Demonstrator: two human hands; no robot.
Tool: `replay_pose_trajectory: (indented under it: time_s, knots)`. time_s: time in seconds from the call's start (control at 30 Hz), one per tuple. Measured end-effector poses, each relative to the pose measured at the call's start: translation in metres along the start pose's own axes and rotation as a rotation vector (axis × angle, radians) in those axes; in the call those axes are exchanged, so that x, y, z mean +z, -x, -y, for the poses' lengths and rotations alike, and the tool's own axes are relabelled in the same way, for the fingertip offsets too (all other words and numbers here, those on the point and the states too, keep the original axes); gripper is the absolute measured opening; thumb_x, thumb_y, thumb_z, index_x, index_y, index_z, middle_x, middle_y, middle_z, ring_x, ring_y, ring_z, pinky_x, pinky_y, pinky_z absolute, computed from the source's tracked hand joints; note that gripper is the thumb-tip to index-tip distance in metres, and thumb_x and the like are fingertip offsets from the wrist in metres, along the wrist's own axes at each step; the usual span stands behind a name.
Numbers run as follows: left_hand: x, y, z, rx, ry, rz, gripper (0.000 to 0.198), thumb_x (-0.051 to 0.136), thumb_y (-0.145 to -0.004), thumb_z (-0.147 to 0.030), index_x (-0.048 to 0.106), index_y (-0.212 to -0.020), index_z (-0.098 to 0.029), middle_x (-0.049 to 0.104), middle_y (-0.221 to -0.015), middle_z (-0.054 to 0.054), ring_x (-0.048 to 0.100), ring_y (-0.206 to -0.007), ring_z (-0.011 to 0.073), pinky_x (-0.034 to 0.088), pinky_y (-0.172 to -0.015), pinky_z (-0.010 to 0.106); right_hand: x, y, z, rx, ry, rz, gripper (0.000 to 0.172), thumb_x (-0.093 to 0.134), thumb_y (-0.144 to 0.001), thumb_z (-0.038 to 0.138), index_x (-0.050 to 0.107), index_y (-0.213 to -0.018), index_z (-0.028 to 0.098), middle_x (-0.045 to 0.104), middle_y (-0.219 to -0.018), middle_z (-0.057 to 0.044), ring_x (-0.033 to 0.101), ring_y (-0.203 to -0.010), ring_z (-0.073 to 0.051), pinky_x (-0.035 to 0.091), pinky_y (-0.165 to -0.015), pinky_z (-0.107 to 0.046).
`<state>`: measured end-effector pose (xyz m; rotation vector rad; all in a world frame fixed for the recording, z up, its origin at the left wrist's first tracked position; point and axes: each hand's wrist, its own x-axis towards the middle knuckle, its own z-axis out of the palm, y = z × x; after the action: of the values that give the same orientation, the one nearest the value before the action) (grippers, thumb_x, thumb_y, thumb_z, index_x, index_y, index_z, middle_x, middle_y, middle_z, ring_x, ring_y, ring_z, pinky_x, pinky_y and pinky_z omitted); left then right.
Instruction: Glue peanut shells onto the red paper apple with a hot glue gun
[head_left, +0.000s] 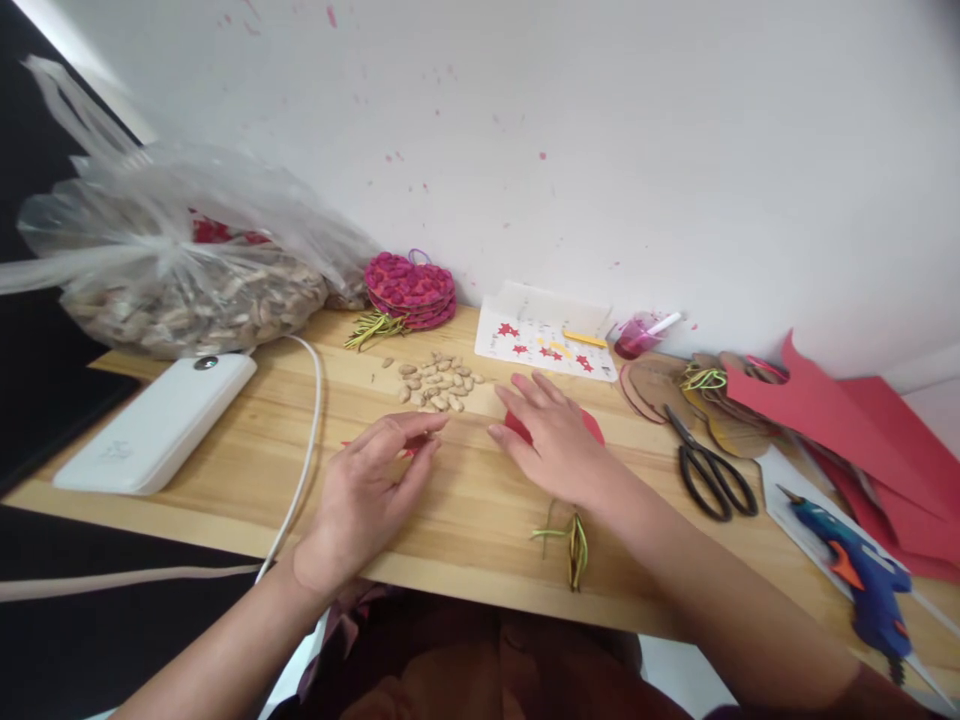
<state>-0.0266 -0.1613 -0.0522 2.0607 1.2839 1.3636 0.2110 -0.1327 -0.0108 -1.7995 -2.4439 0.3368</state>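
Note:
My left hand (367, 485) is raised over the table, thumb and forefinger pinched together. Whatever lies between the fingertips is too small or hidden to name. Some red bits show behind and between these fingers. My right hand (559, 445) rests with its fingers stretched out over a red paper piece (594, 424), which it partly covers. Just beyond both hands lies a loose pile of pale nut shells (442, 382). Below my right wrist is a small bundle of green and dark cord (576, 552).
Leftward stand a white power bank (157, 425) with its cable and a plastic bag of shells (202, 290). Magenta shell-covered discs (411, 290) and a sticker sheet (499, 345) sit by the wall. Scissors (709, 465), a glue gun (855, 570) and red paper (847, 430) lie right.

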Motion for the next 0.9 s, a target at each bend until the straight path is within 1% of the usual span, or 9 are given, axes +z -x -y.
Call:
replay_pose_trajectory:
  time_s: [0.1,0.2,0.33,0.43,0.5,0.57,0.7,0.8,0.9]
  knots:
    - [-0.003,0.000,0.000,-0.039,0.009,-0.008,0.024,0.066,-0.094,-0.020,0.071,-0.117,-0.025,0.076,-0.110,0.002,0.073,-0.088,0.0138,0.058,-0.086,0.024,0.000,-0.021,-0.003,0.038,0.047,0.004,0.073,0.033,-0.102,0.062,0.046,-0.156,0.014,0.036,-0.166,-0.018,0.018,-0.156,-0.044,0.025,-0.121,-0.063]
    - [-0.006,0.000,0.001,-0.136,0.032,-0.013,0.025,0.068,-0.093,-0.023,0.071,-0.117,-0.024,0.076,-0.107,0.002,0.072,-0.082,0.0131,0.060,-0.082,0.024,0.002,-0.023,0.002,0.054,0.085,0.004,0.070,0.035,-0.102,0.060,0.051,-0.153,0.013,0.038,-0.165,-0.019,0.018,-0.156,-0.046,0.025,-0.120,-0.065]
    - [-0.004,0.000,0.003,-0.278,0.206,-0.014,0.030,0.070,-0.092,-0.028,0.070,-0.121,-0.022,0.076,-0.112,0.005,0.074,-0.086,0.0153,0.061,-0.085,0.028,0.010,0.004,0.027,-0.019,0.102,-0.018,0.067,0.040,-0.102,0.058,0.057,-0.147,0.012,0.040,-0.164,-0.020,0.019,-0.155,-0.047,0.025,-0.119,-0.069]
    - [-0.001,-0.003,0.001,-0.393,0.445,-0.013,0.029,0.071,-0.091,-0.031,0.070,-0.117,-0.019,0.077,-0.112,0.007,0.075,-0.088,0.0166,0.061,-0.088,0.030,0.017,0.026,0.048,-0.162,-0.010,0.016,0.065,0.041,-0.103,0.055,0.049,-0.154,0.016,0.037,-0.166,-0.016,0.020,-0.156,-0.042,0.028,-0.120,-0.065]
    - [0.000,-0.005,-0.001,-0.433,0.567,-0.003,0.028,0.072,-0.090,-0.032,0.070,-0.114,-0.018,0.077,-0.109,0.006,0.076,-0.087,0.0158,0.062,-0.087,0.030,0.020,0.035,0.054,-0.237,-0.072,-0.018,0.065,0.041,-0.104,0.050,0.042,-0.158,0.015,0.036,-0.166,-0.016,0.021,-0.157,-0.038,0.030,-0.121,-0.061]
    - [-0.001,-0.007,-0.003,-0.428,0.598,0.024,0.027,0.072,-0.090,-0.031,0.070,-0.113,-0.018,0.077,-0.105,0.005,0.075,-0.084,0.0145,0.062,-0.085,0.029,0.020,0.041,0.051,-0.246,-0.091,-0.087,0.060,0.044,-0.104,0.044,0.047,-0.155,0.013,0.043,-0.162,-0.017,0.027,-0.155,-0.037,0.031,-0.121,-0.059]
    - [-0.003,-0.005,-0.005,-0.213,0.315,0.182,0.021,0.068,-0.093,-0.025,0.072,-0.113,-0.020,0.076,-0.104,0.004,0.073,-0.088,0.0143,0.060,-0.086,0.028,0.019,0.058,0.025,-0.195,-0.110,-0.254,0.034,0.056,-0.099,0.034,0.073,-0.123,0.017,0.068,-0.139,-0.015,0.047,-0.144,-0.036,0.039,-0.117,-0.057]
    - [0.003,-0.002,-0.007,0.082,0.014,0.380,0.025,0.060,-0.098,-0.018,0.071,-0.119,-0.021,0.076,-0.111,0.006,0.071,-0.099,0.0173,0.057,-0.092,0.031,0.021,0.078,0.005,-0.154,-0.134,-0.388,0.024,0.062,-0.096,0.032,0.076,-0.111,0.020,0.076,-0.123,-0.012,0.058,-0.133,-0.035,0.043,-0.111,-0.058]
    - [0.013,-0.003,-0.008,0.253,-0.140,0.467,0.024,0.057,-0.100,-0.018,0.071,-0.119,-0.018,0.076,-0.110,0.008,0.071,-0.098,0.0202,0.057,-0.089,0.034,0.025,0.097,-0.007,-0.105,-0.153,-0.422,0.020,0.064,-0.094,0.031,0.075,-0.107,0.022,0.077,-0.119,-0.011,0.061,-0.129,-0.035,0.045,-0.106,-0.059]
